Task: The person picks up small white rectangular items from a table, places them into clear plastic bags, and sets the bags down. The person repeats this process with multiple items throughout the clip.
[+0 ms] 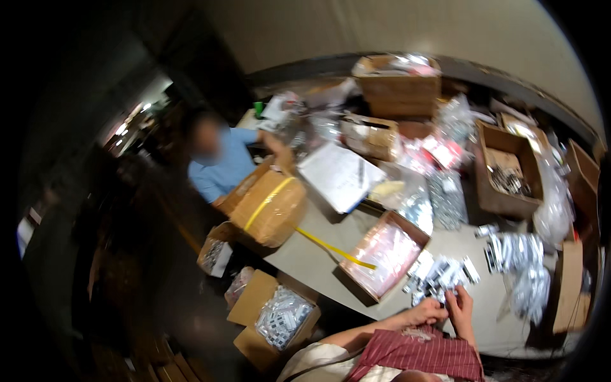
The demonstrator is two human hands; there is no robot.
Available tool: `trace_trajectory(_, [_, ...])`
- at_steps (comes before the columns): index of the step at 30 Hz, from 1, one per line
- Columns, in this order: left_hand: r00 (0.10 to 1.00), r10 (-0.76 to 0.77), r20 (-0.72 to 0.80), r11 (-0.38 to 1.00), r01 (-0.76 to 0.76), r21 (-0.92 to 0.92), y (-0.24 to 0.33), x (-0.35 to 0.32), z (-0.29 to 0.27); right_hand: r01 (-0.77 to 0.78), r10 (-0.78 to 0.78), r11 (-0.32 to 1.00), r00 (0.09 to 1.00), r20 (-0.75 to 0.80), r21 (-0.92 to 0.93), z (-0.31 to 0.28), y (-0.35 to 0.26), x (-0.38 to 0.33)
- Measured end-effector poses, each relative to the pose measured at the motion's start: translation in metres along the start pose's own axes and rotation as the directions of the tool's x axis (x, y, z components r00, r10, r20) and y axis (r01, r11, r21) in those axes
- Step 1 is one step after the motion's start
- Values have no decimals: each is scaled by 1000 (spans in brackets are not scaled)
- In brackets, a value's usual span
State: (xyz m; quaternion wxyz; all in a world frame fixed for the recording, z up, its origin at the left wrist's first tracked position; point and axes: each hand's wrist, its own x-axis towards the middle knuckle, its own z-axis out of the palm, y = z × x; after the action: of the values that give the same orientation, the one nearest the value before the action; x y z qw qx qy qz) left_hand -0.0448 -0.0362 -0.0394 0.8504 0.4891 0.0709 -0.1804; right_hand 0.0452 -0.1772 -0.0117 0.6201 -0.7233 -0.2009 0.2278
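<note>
Looks like small-part handling: left hand [428,312] and right hand [462,309] curled beside metal pieces [442,275] right of open carton [411,230], can't tell if gripping; next probably needs fine pinch.

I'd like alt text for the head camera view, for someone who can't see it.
A person's left hand and right hand are close together at a pile of small silvery parts on a pale table. An open box is nearby; farther off, a co-worker in blue is beside a yellow-strapped carton.
</note>
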Motion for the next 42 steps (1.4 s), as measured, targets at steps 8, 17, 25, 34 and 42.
trace_trajectory(8, [993, 2, -116, 994, 11, 105, 1, -16, -1, 456, -452, 651, 875, 172, -607, 5, -26, 7])
trace_trajectory(17, [904, 125, 410, 940, 25, -341, 40, -52, -5, -33, 12, 936, 998, -63, -351, -32, -10, 29])
trace_trajectory(25, [991, 85, 99, 954, -52, -296, 38, -42, 3, -41, -395, 487, 881, -262, -873, -82, -3, 127])
trace_trajectory(34, [928, 70, -366, 940, -184, -287, 30, -34, 4, 114, -485, 580, 844, -230, -806, -131, 51, 160])
trace_trajectory(42, [860, 298, -415, 954, -281, 103, 41, -6, 21, -245, 209, 810, 970, 128, 534, -94, -23, 55])
